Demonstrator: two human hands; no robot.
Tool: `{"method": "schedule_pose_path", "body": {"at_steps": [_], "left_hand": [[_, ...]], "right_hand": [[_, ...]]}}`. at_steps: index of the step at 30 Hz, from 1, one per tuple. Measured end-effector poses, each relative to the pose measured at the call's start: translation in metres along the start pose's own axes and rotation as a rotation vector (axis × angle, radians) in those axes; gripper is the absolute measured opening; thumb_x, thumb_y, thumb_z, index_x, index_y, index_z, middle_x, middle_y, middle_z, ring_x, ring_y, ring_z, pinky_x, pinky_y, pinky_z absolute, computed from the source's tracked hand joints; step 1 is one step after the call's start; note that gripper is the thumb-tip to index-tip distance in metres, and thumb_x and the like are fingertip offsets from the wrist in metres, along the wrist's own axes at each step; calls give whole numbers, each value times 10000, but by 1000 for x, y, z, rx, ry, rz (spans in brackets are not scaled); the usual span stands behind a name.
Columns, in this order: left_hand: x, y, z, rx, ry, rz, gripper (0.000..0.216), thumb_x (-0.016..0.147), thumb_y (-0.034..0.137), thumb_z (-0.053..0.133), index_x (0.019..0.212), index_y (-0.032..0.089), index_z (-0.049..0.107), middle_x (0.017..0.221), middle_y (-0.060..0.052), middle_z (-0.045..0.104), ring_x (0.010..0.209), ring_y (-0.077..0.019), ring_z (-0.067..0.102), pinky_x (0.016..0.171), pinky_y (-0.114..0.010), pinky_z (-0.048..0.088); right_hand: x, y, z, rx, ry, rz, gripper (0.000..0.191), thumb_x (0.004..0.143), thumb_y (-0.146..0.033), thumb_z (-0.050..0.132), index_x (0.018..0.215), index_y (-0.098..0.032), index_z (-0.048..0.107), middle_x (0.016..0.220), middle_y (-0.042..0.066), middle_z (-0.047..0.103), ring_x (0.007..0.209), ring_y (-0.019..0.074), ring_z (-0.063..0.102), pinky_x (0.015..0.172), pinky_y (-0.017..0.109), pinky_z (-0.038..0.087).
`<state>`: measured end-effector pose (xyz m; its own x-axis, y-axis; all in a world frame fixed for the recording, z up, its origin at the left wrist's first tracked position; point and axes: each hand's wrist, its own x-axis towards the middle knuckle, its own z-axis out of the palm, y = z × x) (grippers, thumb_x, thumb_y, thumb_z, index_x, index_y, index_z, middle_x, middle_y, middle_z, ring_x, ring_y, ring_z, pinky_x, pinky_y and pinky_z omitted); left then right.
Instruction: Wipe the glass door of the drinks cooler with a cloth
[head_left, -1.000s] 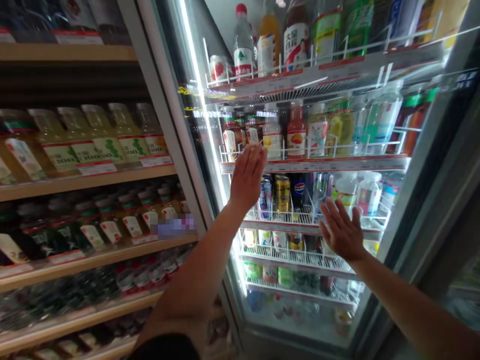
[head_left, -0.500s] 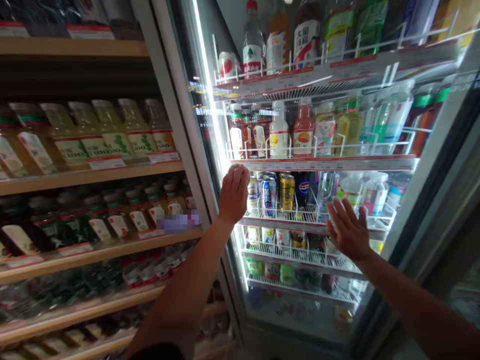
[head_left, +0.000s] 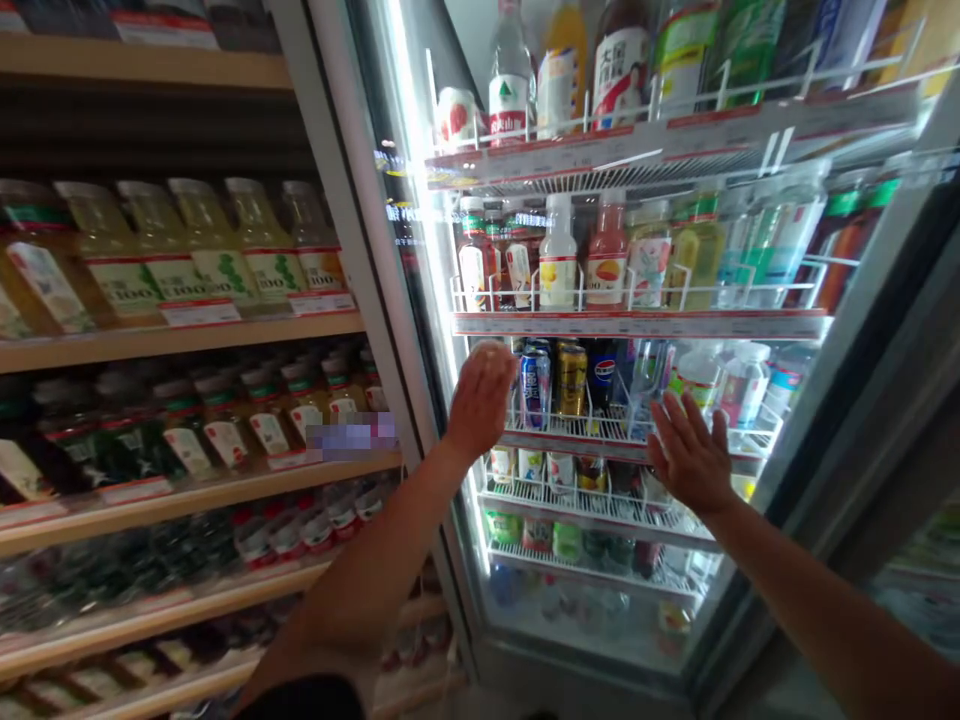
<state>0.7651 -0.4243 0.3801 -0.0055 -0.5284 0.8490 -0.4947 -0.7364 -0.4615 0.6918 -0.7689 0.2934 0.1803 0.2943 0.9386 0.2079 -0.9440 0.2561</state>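
My left hand is up against the glass door of a lit drinks fridge, in front of the cans. Its fingers are bent over a white cloth, of which only a bit shows at the fingertips. To the right, my right hand lies with fingers spread and palm toward the glass, holding nothing. Behind the door, the nearest drinks are a blue can, a gold can and a dark Pepsi bottle.
Wire-fronted fridge shelves carry bottles and cans. On the left, wooden shelves hold rows of juice bottles with price tags. A metal frame divides the two. The door's dark right edge slants beside my right forearm.
My left hand has moved slightly right and down across the glass with the white cloth. The right hand stays nearly in place, fingers still spread. The view has shifted a little.
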Motion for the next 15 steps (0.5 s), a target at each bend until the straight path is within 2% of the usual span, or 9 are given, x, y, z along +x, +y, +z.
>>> {"method": "schedule_pose_path", "body": {"at_steps": [2, 3, 5, 8, 10, 12, 15], "left_hand": [[-4, 14, 1, -69, -103, 200, 694, 945, 72, 444, 1573, 265, 221, 1594, -43, 379, 1528, -211, 214, 1258, -415, 282], [-1, 16, 1, -82, -123, 228, 683, 943, 63, 442, 1564, 271, 251, 1576, -30, 409, 1524, -201, 229, 1261, -399, 274], [15, 11, -1, -60, -79, 111, 672, 942, 47, 413, 1565, 244, 256, 1564, -45, 427, 1529, -219, 211, 1263, -429, 263], [50, -4, -4, -11, 77, -165, 677, 952, 60, 367, 1586, 197, 174, 1613, -99, 330, 1544, -265, 141, 1252, -508, 264], [63, -1, -1, -11, 124, -231, 693, 954, 74, 361, 1594, 192, 123, 1638, -112, 267, 1547, -279, 121, 1248, -542, 259], [61, 17, 6, -32, 93, -144, 715, 948, 72, 366, 1597, 219, 105, 1643, -94, 258, 1545, -275, 130, 1249, -543, 262], [50, 47, 14, -98, -67, 186, 745, 937, 56, 381, 1593, 286, 112, 1639, -24, 286, 1530, -221, 201, 1252, -463, 305]], "right_hand": [[0, 0, 0, -8, 4, -16, 720, 921, -237, 617, 1561, -206, 289, 1515, 111, 464, 1461, 256, 360, 1250, 464, 142], [1, 1, 0, -11, 5, -24, 719, 921, -238, 617, 1560, -202, 291, 1514, 113, 465, 1461, 255, 359, 1251, 462, 142], [1, 1, 0, -22, 9, -29, 717, 920, -239, 617, 1559, -196, 293, 1512, 113, 465, 1460, 252, 359, 1252, 458, 142], [1, 1, 1, -34, 19, -25, 715, 918, -238, 618, 1557, -193, 300, 1507, 113, 469, 1456, 253, 366, 1253, 459, 138], [1, 0, 2, -39, 27, -20, 713, 917, -236, 620, 1555, -196, 305, 1503, 111, 475, 1451, 254, 375, 1253, 461, 138], [1, -1, 2, -43, 30, -19, 713, 915, -235, 622, 1554, -198, 308, 1495, 109, 485, 1448, 254, 380, 1253, 459, 141], [2, 0, 1, -49, 28, -31, 717, 914, -231, 623, 1555, -185, 305, 1485, 113, 498, 1455, 253, 367, 1252, 456, 144]]}}
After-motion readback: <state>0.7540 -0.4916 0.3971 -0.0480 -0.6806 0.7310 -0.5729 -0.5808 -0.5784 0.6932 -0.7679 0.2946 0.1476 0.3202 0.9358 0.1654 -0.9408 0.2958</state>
